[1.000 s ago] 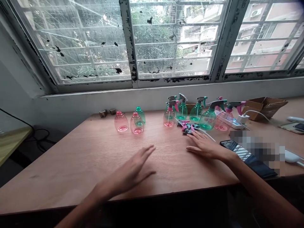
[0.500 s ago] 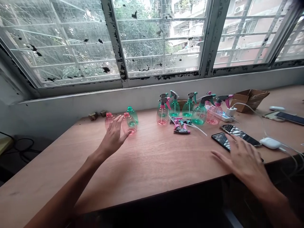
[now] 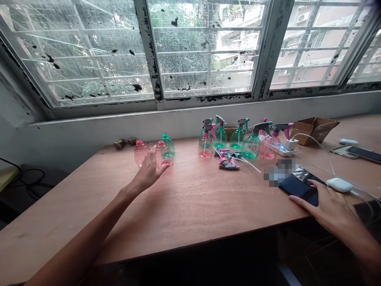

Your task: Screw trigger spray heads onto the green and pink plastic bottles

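My left hand [image 3: 149,169] is raised over the left part of the table, open with its fingers stretched up and the thumb apart. Behind it stand three spray bottles without heads: a pink bottle [image 3: 139,151], a second pink bottle [image 3: 165,155] partly covered by the fingers, and a green bottle [image 3: 169,146]. On the right, my right hand [image 3: 333,200] grips a dark smartphone [image 3: 300,190] at the table, its thumb along the near edge and fingers at the far side. A blurred patch hides the phone's left end.
Several green and pink spray bottles [image 3: 251,146] with trigger heads stand by the wall. Loose trigger heads [image 3: 228,163] lie before them. A second phone [image 3: 303,173], a power strip [image 3: 281,149], a cardboard box [image 3: 314,131], a white charger [image 3: 339,183] and cables are at the right.
My right hand has moved right along the phone, from resting over it to thumb and fingers at its sides. My left hand stays stretched out near the headless bottles; the view shifted slightly.
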`<state>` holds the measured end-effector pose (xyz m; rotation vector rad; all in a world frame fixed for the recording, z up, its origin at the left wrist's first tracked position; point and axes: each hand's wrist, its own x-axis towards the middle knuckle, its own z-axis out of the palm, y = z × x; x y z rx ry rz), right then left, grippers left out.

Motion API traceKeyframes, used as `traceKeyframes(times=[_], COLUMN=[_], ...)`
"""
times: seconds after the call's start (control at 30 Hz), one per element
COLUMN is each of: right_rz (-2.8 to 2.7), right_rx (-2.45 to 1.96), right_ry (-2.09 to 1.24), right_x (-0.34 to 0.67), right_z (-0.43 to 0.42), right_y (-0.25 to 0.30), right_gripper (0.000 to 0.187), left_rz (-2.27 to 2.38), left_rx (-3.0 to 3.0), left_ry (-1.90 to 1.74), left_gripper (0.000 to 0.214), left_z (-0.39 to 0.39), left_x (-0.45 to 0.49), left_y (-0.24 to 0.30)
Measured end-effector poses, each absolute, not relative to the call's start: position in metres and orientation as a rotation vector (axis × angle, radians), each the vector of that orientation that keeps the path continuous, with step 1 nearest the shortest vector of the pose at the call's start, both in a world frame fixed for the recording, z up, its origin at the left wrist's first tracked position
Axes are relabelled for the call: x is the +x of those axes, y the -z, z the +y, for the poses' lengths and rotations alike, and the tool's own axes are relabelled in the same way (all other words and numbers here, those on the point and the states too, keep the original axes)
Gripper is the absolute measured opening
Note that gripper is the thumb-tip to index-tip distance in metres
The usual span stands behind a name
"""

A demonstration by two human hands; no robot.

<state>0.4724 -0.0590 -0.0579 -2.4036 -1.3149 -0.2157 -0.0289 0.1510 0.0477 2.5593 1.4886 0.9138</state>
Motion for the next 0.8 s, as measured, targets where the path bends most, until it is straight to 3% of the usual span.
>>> traceKeyframes(times=[0.37, 0.53, 0.8], right_rz=[-1.326, -1.279, -1.251], right_rx=[-2.429, -2.439, -2.456], right_ry=[0.176, 0.221, 0.53], right_x=[0.491, 0.487, 0.453], right_z=[-0.055, -0.058, -0.064], right_y=[0.067, 0.068, 0.06], right_gripper=[0.094, 0.099, 0.098], left_rz=[1.569, 1.566, 1.368], left_rx=[2.528, 2.552, 2.596], left_ry=[-0.999, -1.057, -0.911], left_gripper=[0.087, 0.058, 0.056], left_z=[0.185, 0.198, 0.124], left_x=[-0.013, -0.006, -0.025], left_y=[-0.048, -0.052, -0.06])
